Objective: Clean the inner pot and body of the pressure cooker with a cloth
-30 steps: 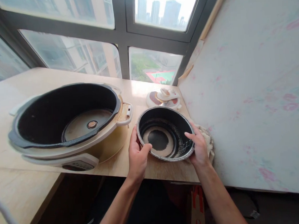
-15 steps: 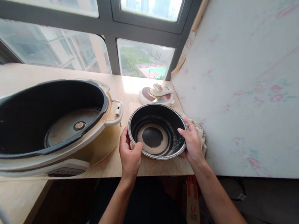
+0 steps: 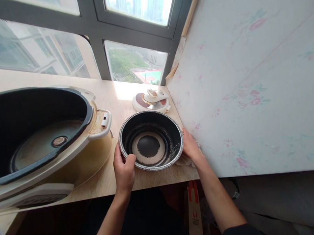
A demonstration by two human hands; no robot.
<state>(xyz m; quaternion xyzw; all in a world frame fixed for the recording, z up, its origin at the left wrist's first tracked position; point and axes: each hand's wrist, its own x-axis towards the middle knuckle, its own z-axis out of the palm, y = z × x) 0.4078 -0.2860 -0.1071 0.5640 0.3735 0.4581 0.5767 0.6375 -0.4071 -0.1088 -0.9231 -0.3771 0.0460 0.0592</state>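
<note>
A black inner pot [image 3: 171, 134] with a worn, pale ring on its bottom sits tilted toward me at the counter's front edge. My left hand [image 3: 124, 171] is closed on its left rim, thumb over the edge and fingers outside. At the pot's right side is my right hand [image 3: 191, 147], lower than the rim and right by a pale crumpled cloth [image 3: 185, 160]. The pot's wall hides most of those fingers, so whether they grip the pot or the cloth is unclear. Left of the pot stands a large cooker body [image 3: 101, 162], lidless, with a dark interior.
Behind the pot lies a white and brown cooker lid [image 3: 151, 101] on the wooden counter [image 3: 97, 182]. A floral-patterned panel [image 3: 252, 126] closes off the right side. Windows [image 3: 135, 62] rise at the back. Below the counter edge stands a paper bag [image 3: 195, 213] with red handles.
My right thumb has left the pot's rim, and that hand has slid down its outer side toward the cloth. My left hand keeps its hold. The view has shifted right.
</note>
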